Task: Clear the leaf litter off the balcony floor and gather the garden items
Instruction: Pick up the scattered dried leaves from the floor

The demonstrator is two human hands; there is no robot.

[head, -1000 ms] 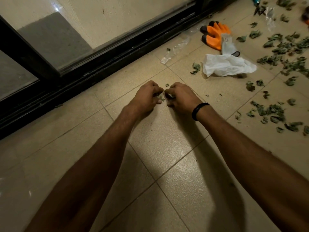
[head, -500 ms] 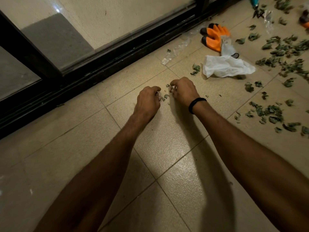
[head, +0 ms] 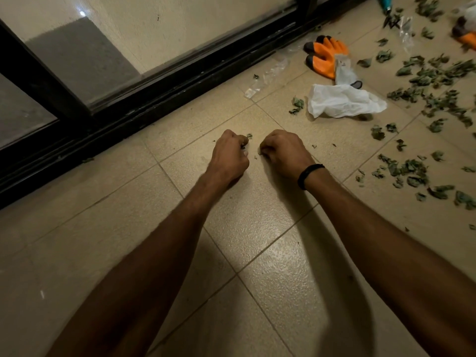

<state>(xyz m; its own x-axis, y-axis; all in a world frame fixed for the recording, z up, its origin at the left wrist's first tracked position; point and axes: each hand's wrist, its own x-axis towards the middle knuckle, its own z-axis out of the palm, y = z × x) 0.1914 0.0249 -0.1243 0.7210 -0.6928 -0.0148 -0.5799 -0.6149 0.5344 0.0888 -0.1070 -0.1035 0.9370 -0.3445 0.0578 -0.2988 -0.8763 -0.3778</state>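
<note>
My left hand [head: 230,155] and my right hand [head: 284,153] rest knuckles-up on the beige floor tile [head: 257,215], side by side with a small gap. Both have curled fingers that pinch small green leaf bits; a crumb [head: 249,136] shows at the left fingertips and a few specks lie between the hands. Dry green leaf litter [head: 407,171] is scattered over the tiles to the right, with a denser patch [head: 435,73] farther back. An orange garden glove [head: 327,56] and a white plastic bag [head: 342,100] lie beyond my right hand.
A black sliding-door track [head: 159,99] runs diagonally along the left, glass above it. A clear plastic scrap [head: 268,78] lies by the track. A teal-handled tool [head: 386,6] and another orange item [head: 467,34] sit at the top right edge.
Both hands shifted slightly on the tile, parting a little, while still picking leaf crumbs. The loose crumbs seen between them half a second ago are mostly gone from the floor.
</note>
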